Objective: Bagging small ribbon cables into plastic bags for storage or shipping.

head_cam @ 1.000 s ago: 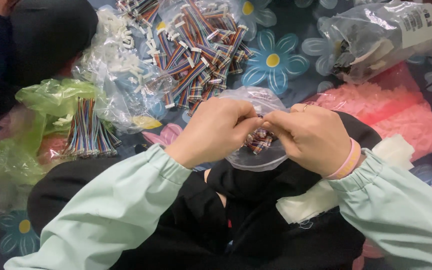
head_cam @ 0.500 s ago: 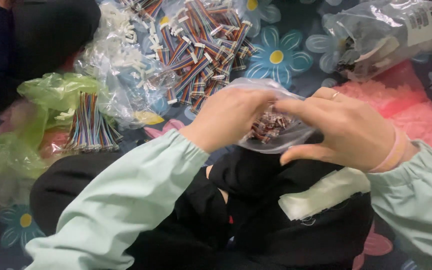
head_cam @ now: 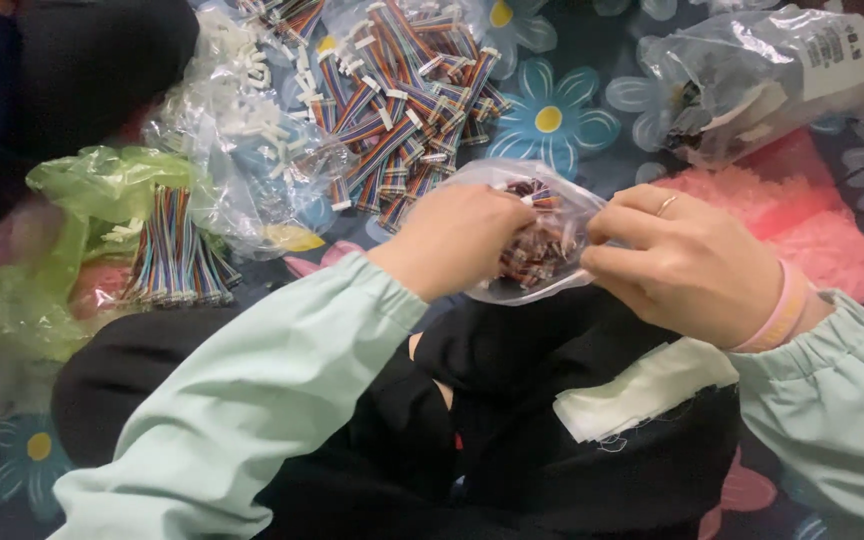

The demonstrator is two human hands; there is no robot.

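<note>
Left hand [head_cam: 457,240] inside mouth of small clear bag [head_cam: 542,245], fingers buried among dark connector pieces. Right hand [head_cam: 687,265] pinches bag edge at 3 o'clock side; ring on finger, pink band [head_cam: 777,310] at wrist. Pile of rainbow ribbon cables [head_cam: 402,110] at 12 o'clock on blue flowered cloth [head_cam: 552,120]. Green bag [head_cam: 102,190] with cable bundle [head_cam: 172,250] at 9 o'clock. Clear labelled bag [head_cam: 762,80] at 2 o'clock, pink knit [head_cam: 812,225] below it.

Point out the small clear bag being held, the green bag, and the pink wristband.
small clear bag [head_cam: 542,245]: head view, on its front face over the wires inside.
green bag [head_cam: 102,185]: head view, on its crumpled upper part.
pink wristband [head_cam: 780,312]: head view, on the band's middle.
</note>
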